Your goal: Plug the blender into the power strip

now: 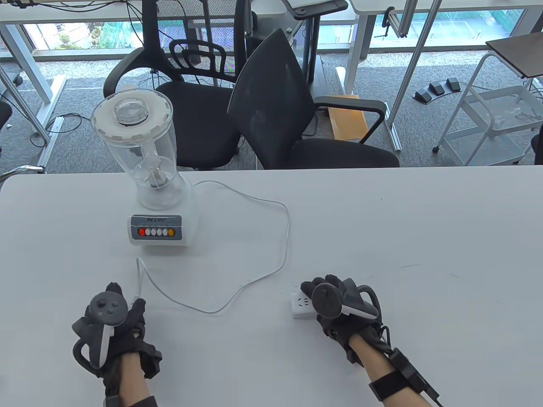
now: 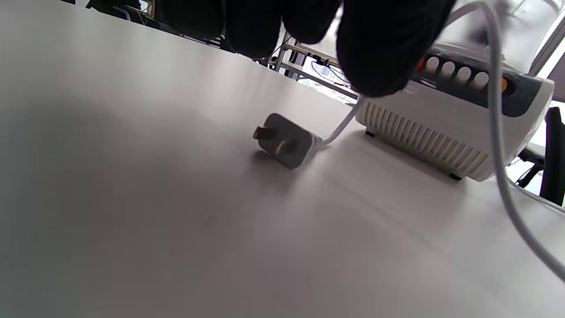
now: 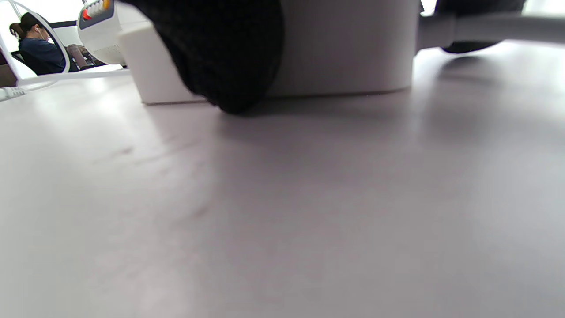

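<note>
Right hand (image 1: 339,305) on strip (image 1: 302,306); chairs (image 1: 275,110) behind.

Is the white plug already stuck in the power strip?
No, the white two-pronged plug lies loose on the white table, its bare metal prongs showing, in front of the white blender base.

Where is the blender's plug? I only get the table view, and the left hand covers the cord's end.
Observer: The left wrist view shows the plug lying on the table, prongs bare, below the fingers of the left hand.
Visitor: Are they gripping it?
Observer: No, that view shows a gap between fingers and plug.
Visitor: And the right hand?
Observer: In the right wrist view, a finger of the right hand presses against the side of the power strip.
</note>
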A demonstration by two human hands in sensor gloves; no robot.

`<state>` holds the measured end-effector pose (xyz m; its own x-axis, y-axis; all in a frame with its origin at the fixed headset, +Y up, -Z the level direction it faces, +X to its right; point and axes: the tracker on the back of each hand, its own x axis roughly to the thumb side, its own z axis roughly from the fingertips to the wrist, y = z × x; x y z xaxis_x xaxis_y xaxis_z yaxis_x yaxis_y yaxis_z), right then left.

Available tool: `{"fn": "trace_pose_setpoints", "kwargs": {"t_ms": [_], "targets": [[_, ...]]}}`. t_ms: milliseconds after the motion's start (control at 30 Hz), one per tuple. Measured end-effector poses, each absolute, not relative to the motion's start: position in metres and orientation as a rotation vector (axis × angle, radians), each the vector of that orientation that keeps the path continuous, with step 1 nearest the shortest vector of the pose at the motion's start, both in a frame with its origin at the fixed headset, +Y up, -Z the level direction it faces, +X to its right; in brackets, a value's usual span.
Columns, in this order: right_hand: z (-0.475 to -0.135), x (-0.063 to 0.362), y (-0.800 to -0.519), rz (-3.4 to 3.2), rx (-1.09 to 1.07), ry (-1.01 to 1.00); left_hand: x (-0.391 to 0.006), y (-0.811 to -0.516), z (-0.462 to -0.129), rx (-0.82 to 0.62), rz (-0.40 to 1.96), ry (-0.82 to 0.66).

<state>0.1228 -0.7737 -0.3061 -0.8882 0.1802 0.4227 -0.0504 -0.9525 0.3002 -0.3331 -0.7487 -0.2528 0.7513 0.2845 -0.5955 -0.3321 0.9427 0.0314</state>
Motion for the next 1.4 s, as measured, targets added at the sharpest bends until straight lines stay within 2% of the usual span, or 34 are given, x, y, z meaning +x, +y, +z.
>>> {"fn": "trace_pose_setpoints", "kwargs": {"t_ms": [333, 433, 733, 933, 1100, 1233, 1300, 1400], "targets": [[-0.307, 0.124, -0.774, 2.901, 0.696, 0.432, -0.324, -0.774, -0.27, -0.136, 0.194, 0.659], [-0.307, 0.124, -0.774, 2.898, 0.697, 0.435, -0.32, -0.773, -0.276, -0.169, 0.132, 0.67], [-0.307, 0.124, -0.775, 2.894, 0.698, 0.437, -0.309, -0.775, -0.281, -0.207, 0.193, 0.644], [-0.307, 0.124, -0.775, 2.891, 0.698, 0.439, -0.301, -0.756, -0.281, -0.228, 0.263, 0.568], [-0.307, 0.124, -0.775, 2.89, 0.698, 0.44, -0.294, -0.748, -0.28, -0.276, 0.535, 0.485], [-0.307, 0.124, -0.775, 2.89, 0.698, 0.44, -0.285, -0.746, -0.282, -0.312, 0.647, 0.398], [-0.307, 0.124, -0.775, 2.889, 0.698, 0.44, -0.28, -0.747, -0.284, -0.343, 0.773, 0.311], [-0.307, 0.124, -0.775, 2.888, 0.699, 0.442, -0.271, -0.754, -0.286, -0.411, 1.108, 0.178]]}}
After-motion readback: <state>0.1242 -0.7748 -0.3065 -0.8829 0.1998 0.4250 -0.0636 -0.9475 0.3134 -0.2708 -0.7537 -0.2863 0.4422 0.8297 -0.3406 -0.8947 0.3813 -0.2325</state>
